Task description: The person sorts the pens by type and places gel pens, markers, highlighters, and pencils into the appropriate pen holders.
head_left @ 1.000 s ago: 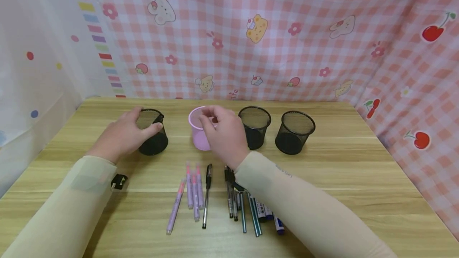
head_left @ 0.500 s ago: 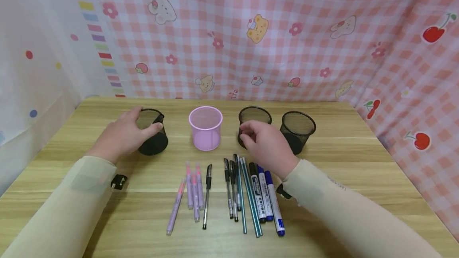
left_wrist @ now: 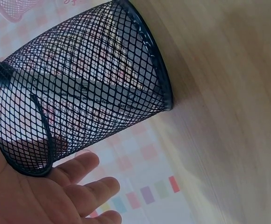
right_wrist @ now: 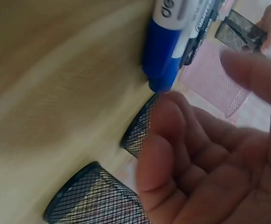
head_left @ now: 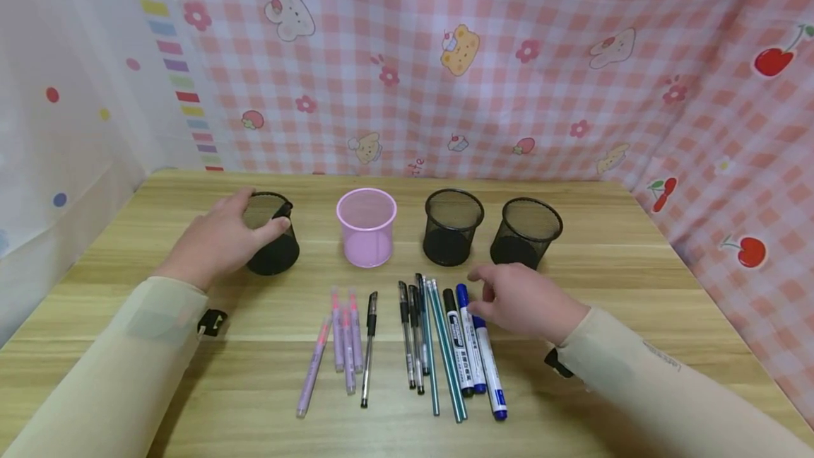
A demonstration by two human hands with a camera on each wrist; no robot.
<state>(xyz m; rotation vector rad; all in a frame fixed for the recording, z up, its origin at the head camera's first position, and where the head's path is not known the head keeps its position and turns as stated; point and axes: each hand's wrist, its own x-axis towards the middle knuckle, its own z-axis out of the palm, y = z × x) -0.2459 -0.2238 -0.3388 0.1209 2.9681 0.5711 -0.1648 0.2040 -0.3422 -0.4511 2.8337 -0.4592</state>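
Note:
My left hand [head_left: 219, 239] holds a black mesh pen holder [head_left: 275, 249] at the far left, thumb on its near side and fingers at the left rim. Through the mesh in the left wrist view shows a whiteboard marker [left_wrist: 84, 88] leaning inside the pen holder [left_wrist: 103, 51]. My right hand [head_left: 524, 300] hovers at the right over a blue-capped whiteboard marker [head_left: 492, 373], its fingers loosely bent and thumb apart. In the right wrist view nothing sits between that hand's thumb and fingers, and the blue marker end [right_wrist: 163, 46] lies just beyond the fingertips.
A pink mesh holder [head_left: 367, 242] and two black ones [head_left: 449, 242] [head_left: 518, 249] stand in a row. Before them lie pink-capped highlighters [head_left: 347, 352], black gel pens [head_left: 369, 345], teal pencils [head_left: 448, 352] and more markers [head_left: 458, 345]. A checked curtain [head_left: 407, 76] hangs behind.
My right hand has moved from over the pink holder, across the second black holder, rightward and down to the blue markers. The left hand stays on its pen holder.

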